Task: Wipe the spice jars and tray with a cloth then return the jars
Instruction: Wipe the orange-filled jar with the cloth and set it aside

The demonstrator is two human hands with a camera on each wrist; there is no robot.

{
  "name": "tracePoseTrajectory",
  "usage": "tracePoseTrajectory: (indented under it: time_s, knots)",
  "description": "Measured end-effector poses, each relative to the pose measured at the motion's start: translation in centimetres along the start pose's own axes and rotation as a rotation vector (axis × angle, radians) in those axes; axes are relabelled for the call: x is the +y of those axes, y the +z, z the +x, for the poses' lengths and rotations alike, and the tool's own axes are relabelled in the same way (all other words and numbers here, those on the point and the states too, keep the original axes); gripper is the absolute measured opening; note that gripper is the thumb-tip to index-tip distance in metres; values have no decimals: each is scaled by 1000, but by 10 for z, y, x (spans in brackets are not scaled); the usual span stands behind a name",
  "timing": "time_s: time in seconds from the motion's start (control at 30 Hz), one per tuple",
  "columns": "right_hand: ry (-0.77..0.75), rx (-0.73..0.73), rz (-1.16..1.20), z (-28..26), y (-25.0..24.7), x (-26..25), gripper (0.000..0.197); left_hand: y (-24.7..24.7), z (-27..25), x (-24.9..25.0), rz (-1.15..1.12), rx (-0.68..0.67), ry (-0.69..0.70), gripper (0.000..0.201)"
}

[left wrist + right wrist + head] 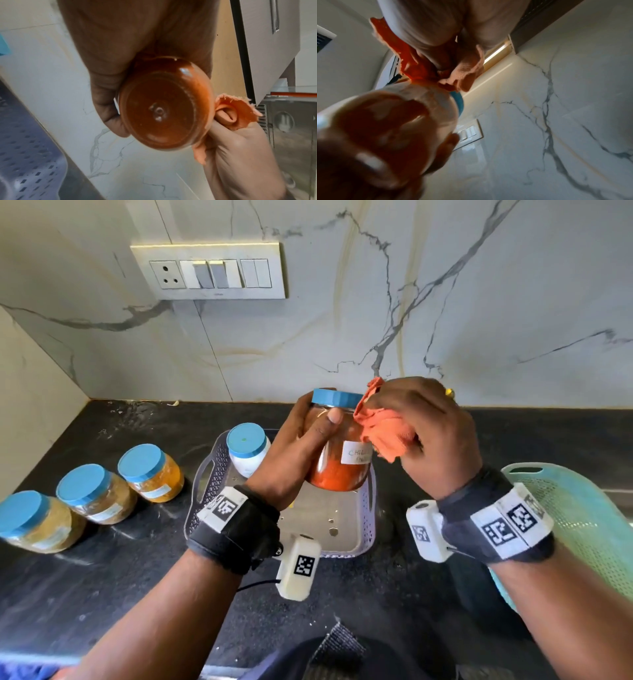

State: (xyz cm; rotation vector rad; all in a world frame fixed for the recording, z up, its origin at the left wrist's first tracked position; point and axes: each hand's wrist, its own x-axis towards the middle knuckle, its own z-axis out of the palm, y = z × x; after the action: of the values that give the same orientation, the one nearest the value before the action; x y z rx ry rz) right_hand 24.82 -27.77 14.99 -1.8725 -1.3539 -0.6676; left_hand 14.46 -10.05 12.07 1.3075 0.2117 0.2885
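Jar tilting toward 12 o'clock, left hand gripping it, right hand at 3 o'clock pinching cloth against it

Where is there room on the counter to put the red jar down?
Bare counter lies in front of the three jars on the left, and along the wall behind them. The tray floor is mostly free beside the white jar. To the right, a green basket crowds the edge.
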Motion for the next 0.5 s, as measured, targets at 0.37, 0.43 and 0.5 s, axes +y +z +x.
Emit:
tracePoseTrajectory:
  time_s: [0.37, 0.43, 0.5]
  knots:
    - [-4, -8, 64, -5, 2, -10, 36, 10, -3, 5, -188, -14, -24, 96]
    - [29, 17, 73, -2, 0, -15, 39, 13, -4, 7, -212, -21, -31, 99]
    - [-50, -11, 87, -16, 7, -30, 33, 9, -3, 11, -242, -6, -21, 85]
